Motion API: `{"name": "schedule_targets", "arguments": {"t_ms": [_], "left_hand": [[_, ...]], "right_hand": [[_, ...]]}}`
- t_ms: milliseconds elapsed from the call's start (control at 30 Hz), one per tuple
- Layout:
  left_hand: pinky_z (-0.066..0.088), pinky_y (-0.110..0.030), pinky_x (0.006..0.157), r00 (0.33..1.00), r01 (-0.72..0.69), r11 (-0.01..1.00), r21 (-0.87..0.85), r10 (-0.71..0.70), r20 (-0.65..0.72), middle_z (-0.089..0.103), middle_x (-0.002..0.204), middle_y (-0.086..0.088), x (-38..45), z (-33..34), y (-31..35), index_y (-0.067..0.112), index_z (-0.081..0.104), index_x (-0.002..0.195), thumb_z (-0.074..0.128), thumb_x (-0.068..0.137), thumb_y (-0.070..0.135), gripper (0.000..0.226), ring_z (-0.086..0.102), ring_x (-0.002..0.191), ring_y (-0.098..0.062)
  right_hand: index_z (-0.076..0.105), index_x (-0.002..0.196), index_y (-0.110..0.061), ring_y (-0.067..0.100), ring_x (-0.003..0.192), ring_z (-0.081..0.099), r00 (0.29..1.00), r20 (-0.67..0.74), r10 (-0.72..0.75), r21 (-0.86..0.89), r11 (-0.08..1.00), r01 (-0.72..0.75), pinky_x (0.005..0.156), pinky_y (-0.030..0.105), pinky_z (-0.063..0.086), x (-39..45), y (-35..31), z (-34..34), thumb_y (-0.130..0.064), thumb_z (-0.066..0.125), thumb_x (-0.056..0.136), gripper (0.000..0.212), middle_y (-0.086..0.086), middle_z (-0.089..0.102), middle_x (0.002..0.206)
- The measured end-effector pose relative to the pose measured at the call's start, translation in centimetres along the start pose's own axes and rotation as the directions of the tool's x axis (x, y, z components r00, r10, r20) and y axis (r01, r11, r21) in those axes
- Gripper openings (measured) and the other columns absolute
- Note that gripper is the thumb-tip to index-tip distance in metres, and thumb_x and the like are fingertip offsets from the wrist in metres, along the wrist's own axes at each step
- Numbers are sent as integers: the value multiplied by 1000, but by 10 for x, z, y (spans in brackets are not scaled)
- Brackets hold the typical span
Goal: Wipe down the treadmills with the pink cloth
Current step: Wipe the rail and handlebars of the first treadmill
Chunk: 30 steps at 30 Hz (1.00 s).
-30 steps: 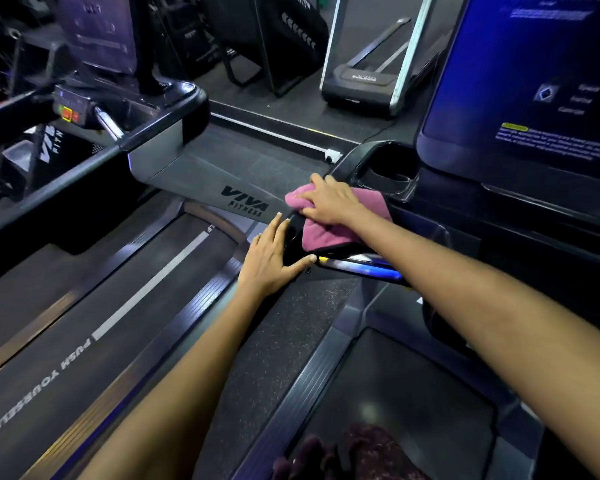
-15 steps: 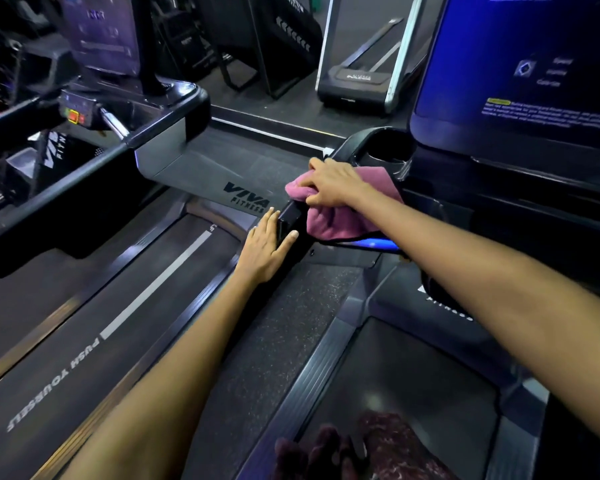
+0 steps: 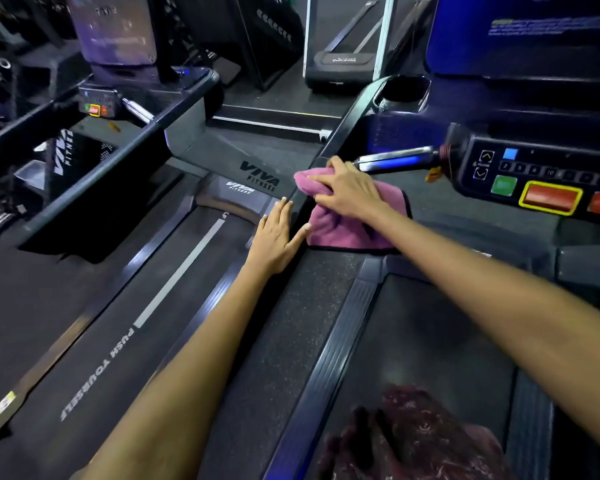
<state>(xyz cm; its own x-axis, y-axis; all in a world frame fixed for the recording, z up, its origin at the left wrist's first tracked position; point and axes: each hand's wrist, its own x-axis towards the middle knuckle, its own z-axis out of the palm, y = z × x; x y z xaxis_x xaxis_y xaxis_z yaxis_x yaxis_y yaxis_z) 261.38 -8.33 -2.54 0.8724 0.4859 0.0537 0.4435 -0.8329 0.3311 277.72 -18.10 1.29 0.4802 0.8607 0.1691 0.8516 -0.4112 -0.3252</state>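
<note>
Our right hand (image 3: 352,192) lies on top of the pink cloth (image 3: 357,225), fingers curled into its bunched upper end, pressing it onto the left handrail (image 3: 340,133) of the near treadmill (image 3: 413,341). Our left hand (image 3: 278,237) lies flat with fingers straight and together, thumb spread out and touching the cloth's left edge, holding nothing. Cloth sits just under the right hand, just right of the left hand, draped over the rail. Past the cloth, we see a shiny grip bar (image 3: 395,161) running to the control panel (image 3: 541,178). Cup holder (image 3: 404,91) further up the rail looks dark; we cannot tell contents. Neighbouring treadmill belt (image 3: 118,306) lies left.
</note>
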Motion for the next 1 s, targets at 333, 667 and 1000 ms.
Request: {"name": "schedule_targets", "arguments": {"t_ms": [333, 667, 1000], "left_hand": [[8, -37, 118, 998, -53, 979, 197, 46, 42, 16, 157, -6, -120, -27, -34, 9, 21, 148, 10, 78, 70, 94, 11, 146, -18], [7, -39, 119, 985, 125, 971, 204, -146, 92, 13, 158, -3, -266, -28, -48, 11, 20, 148, 11, 80, 70, 91, 8, 146, -16], [11, -37, 117, 989, 115, 991, 72, -121, 83, 23, 155, -2, -290, -36, -67, 12, 26, 147, 27, 100, 41, 55, 15, 145, -16]], "right_hand": [[49, 135, -26, 26, 114, 48, 995, 34, 99, 411, 906, -104, 95, 36, 40, -122, -45, 81, -35, 58, 89, 48, 8, 43, 125], [51, 134, -23, 27, 110, 50, 996, -27, 81, 585, 810, -50, 89, 33, 42, -217, -137, 120, -32, 61, 88, 48, 11, 46, 121], [46, 137, -27, 24, 106, 51, 938, -120, 326, 732, 667, -138, 89, 28, 41, -265, -197, 149, -57, 34, 77, 68, 10, 45, 117]]}}
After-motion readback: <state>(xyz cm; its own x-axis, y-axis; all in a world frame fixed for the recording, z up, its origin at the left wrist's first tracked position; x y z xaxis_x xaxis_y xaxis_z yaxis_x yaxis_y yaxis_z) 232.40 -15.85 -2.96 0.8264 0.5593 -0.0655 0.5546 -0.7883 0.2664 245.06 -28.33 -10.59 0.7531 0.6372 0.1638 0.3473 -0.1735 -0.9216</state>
